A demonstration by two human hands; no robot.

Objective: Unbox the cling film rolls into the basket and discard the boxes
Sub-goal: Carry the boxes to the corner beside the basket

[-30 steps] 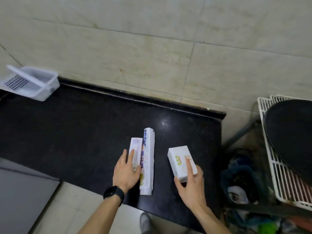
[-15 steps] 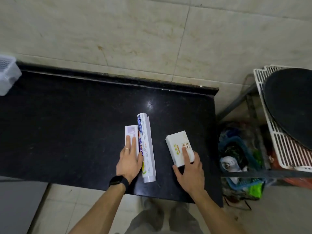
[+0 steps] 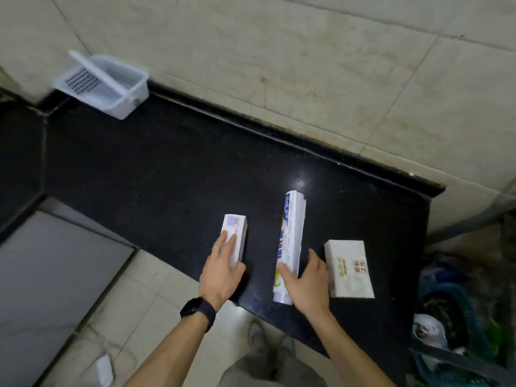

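On the black counter lie three boxes. A small white and purple box lies on the left; my left hand holds its near end, fingers laid along the top and thumb against its right side. In the middle lies a long printed cling film box. My right hand grips its near end, with the thumb on its right side and the fingers over it. A squat white box lies untouched just right of that hand. The white plastic basket stands at the counter's far left corner against the wall.
A blue bin with rubbish and bags sits on the floor right of the counter's end. The tiled wall runs behind the counter. A grey cabinet front stands at lower left. My shoes show on the floor tiles below.
My left hand has drawn the small box leftward, away from the long box. My right hand left the squat white box and took hold of the long box. The view swung left.
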